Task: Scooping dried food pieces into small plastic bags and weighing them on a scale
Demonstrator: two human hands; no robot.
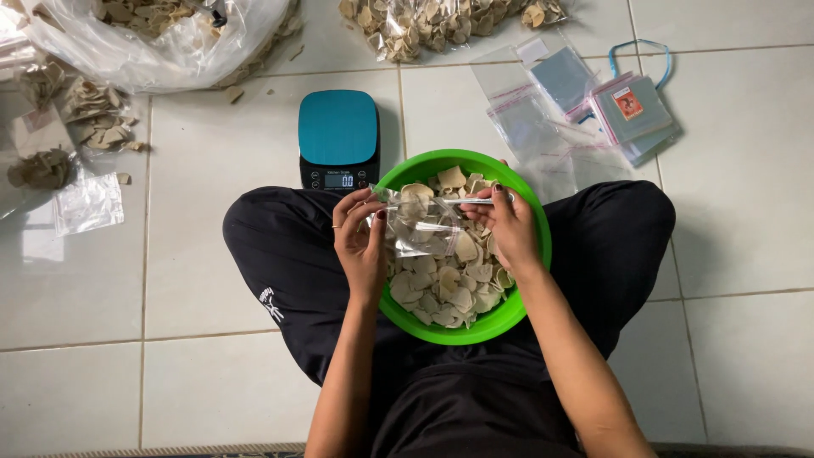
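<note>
I am holding a small clear plastic bag over the green bowl of pale chips in my lap. My left hand is pinching its left edge, my right hand its top edge, fingers closed. The scale is sitting at eleven o'clock from the bowl, empty bags at one o'clock.

one green bowl, one scale (teal-topped), two hands

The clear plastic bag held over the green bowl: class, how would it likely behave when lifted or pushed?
The clear plastic bag is probably floppy: it creases between the left hand and right hand. Likely very light, being thin film. Possibly slippery, as its surface shines.
</note>
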